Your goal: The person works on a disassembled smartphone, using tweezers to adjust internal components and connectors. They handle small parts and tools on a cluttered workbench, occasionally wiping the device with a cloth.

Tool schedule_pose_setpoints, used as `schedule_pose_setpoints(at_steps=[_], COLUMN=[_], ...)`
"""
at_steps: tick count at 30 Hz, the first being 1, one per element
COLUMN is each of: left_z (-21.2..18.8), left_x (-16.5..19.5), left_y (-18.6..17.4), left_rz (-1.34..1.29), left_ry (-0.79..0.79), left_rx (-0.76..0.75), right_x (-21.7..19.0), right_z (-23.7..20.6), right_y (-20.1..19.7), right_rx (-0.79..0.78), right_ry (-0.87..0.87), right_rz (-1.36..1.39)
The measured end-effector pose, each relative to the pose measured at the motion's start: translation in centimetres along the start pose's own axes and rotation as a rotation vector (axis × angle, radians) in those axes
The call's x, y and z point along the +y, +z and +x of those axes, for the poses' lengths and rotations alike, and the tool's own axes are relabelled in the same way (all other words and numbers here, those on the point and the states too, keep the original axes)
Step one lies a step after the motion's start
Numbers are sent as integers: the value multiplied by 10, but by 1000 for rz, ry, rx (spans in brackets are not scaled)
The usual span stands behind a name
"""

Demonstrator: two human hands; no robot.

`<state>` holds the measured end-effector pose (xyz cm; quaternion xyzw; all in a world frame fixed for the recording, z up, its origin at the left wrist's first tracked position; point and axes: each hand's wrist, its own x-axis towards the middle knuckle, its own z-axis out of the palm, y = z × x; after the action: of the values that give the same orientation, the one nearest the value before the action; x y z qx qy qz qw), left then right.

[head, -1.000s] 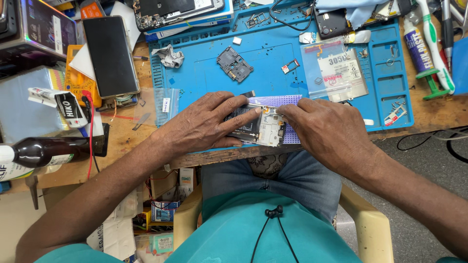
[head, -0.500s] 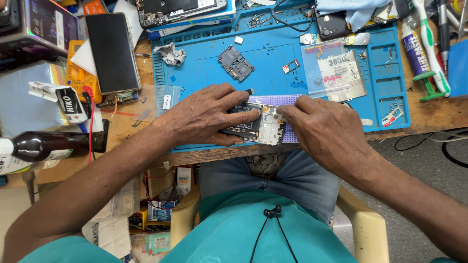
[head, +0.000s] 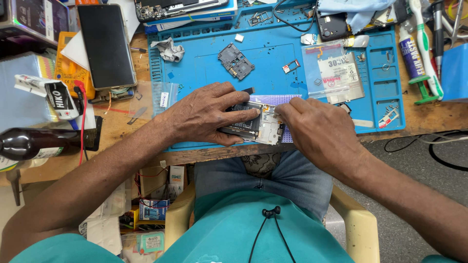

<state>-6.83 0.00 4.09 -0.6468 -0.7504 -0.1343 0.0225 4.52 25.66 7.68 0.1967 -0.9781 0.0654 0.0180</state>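
An opened phone body (head: 256, 127) with its insides showing lies on the blue work mat (head: 273, 63) near the table's front edge. My left hand (head: 207, 114) lies flat over its left half and presses it down, fingers spread across it. My right hand (head: 321, 131) rests at the phone's right end, its fingertips pinched at the top right corner; what they pinch is too small to tell. A purple strip (head: 273, 99) peeks out just behind the phone.
On the mat lie a dark circuit cover (head: 236, 61), a clear plastic bag (head: 334, 73), and small parts. A black phone (head: 106, 46) rests on a yellow meter at left. A brown bottle (head: 34, 143) lies at the left edge. Tools and a tube crowd the right side.
Both hands stay on the phone. My right fingertips have shifted slightly toward the phone's top right corner; the left hand barely moved.
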Motion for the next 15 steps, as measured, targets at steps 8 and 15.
schedule_pose_setpoints(at_steps=[8,15], left_z=[-1,-1], left_x=[0,2], left_y=[3,-1], left_rz=[-13,-4], left_ry=[-9,-22], left_rx=[22,38], right_x=[-2,5], right_z=[-4,-2], right_y=[11,-1], right_rx=[56,81], right_ry=[137,152], right_rz=[234,346])
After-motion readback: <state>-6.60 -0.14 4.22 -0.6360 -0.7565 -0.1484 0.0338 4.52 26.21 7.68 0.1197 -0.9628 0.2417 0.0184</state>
